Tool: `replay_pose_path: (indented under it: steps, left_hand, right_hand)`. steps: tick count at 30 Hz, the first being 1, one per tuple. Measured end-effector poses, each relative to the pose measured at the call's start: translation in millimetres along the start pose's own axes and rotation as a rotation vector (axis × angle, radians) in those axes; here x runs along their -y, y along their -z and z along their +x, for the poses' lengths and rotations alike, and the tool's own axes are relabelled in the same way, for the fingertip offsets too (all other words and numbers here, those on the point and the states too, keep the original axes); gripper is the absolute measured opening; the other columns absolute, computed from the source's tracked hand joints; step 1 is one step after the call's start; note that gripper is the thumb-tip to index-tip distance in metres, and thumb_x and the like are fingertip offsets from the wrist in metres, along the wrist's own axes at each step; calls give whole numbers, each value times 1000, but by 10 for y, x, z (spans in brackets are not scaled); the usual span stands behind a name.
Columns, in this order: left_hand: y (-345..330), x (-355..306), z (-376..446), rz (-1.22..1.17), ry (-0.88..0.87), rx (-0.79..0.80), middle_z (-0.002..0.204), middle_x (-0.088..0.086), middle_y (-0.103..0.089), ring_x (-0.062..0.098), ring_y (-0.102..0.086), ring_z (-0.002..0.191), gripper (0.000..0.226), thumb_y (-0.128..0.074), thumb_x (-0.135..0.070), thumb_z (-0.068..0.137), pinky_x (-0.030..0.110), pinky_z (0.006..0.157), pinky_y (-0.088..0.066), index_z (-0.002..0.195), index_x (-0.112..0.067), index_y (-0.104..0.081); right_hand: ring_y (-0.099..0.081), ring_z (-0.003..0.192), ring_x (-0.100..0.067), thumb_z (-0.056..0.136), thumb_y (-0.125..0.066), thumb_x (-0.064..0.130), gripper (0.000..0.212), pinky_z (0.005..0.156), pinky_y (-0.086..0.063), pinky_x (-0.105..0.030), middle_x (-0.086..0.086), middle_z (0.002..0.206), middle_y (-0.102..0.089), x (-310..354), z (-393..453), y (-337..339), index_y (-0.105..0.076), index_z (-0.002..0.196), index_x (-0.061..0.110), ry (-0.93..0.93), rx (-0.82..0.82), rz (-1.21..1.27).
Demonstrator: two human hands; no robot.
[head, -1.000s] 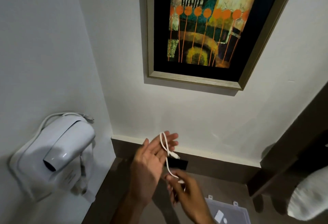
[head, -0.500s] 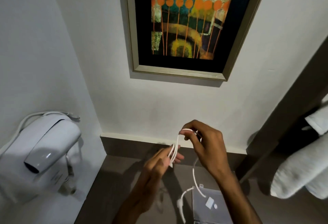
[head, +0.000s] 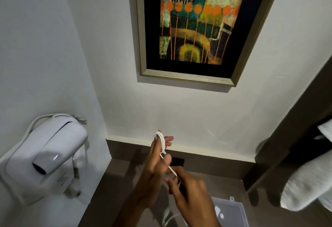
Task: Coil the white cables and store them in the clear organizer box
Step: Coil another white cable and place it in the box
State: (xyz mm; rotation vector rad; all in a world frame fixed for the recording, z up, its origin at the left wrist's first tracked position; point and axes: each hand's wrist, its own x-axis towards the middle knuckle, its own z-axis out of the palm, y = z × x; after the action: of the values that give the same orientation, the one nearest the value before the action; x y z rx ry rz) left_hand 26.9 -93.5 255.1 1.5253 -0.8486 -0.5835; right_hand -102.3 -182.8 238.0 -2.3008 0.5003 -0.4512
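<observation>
My left hand is raised with its fingers pointing up, and loops of a white cable are wound around them. A strand of that cable runs down and right to my right hand, which pinches it just below the left hand. The cable's loose tail hangs blurred beneath my hands. The clear organizer box lies on the brown counter at the bottom right, partly hidden by my right forearm, with small white pieces showing inside it.
A white wall-mounted hair dryer hangs at the left. A framed painting is on the wall ahead. A black outlet sits in the counter's backsplash. Rolled white towels rest on dark shelving at the right.
My right hand has come down from above the left hand's fingertips to below them, carrying the cable strand around. The loops now sit higher on my raised left fingers.
</observation>
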Motion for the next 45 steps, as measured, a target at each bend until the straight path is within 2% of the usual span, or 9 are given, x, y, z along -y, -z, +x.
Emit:
replay_pose_path:
  steps: [6,12,15,20,29,33,36,40,45]
  left_hand:
    - [-266,182,-161,326,-151,-123,155,-18,-43,-10,-37,142,85,-35,-81,86,3,115,-27,156,-34,-27]
    - [-198,-189,-82,-460,126,276,90,15,-75,21,-71,81,128,-54,-102,37,28,85,-56,120,-7,-71]
    - [-179,-269,-70,-716,105,191,111,33,-67,30,-71,89,116,-63,-90,54,37,87,-58,120,6,-73]
    - [-84,-194,-4,-738,100,18,136,21,-66,28,-66,124,104,-58,-88,62,41,106,-41,134,-13,-66]
    - [-70,-127,59,-258,105,-268,130,8,-69,23,-62,126,60,-40,-71,88,39,114,-42,128,-30,-59]
    - [160,23,160,-52,78,-134,132,24,-64,42,-56,128,39,-24,-23,112,56,118,-36,104,-24,-62]
    - [98,114,185,129,125,-189,136,3,-66,21,-57,131,47,-31,-49,104,45,121,-37,124,-26,-66]
    - [-53,234,-42,185,23,-150,124,-14,-72,13,-62,125,75,-34,-77,86,50,116,-42,128,-26,-68]
    - [-102,-45,-53,-228,162,290,119,33,-69,16,-73,96,154,-40,-109,34,20,89,-56,134,7,-59]
  right_hand:
    - [-56,59,1,98,-64,52,11,59,-53,-20,23,82,-73,81,196,668,-62,100,41,176,-263,-325]
    - [-72,72,-6,98,-75,17,14,64,-50,-20,13,82,-77,-159,739,933,-74,90,28,267,-196,52]
    - [-66,62,-7,97,-68,-4,22,60,-52,-19,3,74,-77,-265,698,601,-77,86,13,113,-153,545]
    - [-52,33,-14,94,-80,26,26,37,-42,-18,-7,73,-76,-206,247,-30,-80,120,28,-118,-5,892]
    - [-66,50,-23,89,-83,1,51,56,-60,-31,-14,85,-82,113,-127,313,-65,130,25,-288,103,805]
    - [-80,68,-13,94,-80,12,44,79,-69,-34,8,98,-86,191,-157,614,-68,124,40,-168,190,461]
    - [-78,82,5,99,-74,34,41,81,-62,-15,46,95,-74,183,-78,869,-62,120,67,85,144,-67]
    - [-81,87,-9,91,-69,18,39,69,-66,-33,21,107,-84,53,153,1143,-75,123,41,522,-83,-525]
    - [-79,74,-24,89,-83,1,28,59,-61,-38,6,103,-87,-332,620,1154,-85,107,21,626,-425,-602]
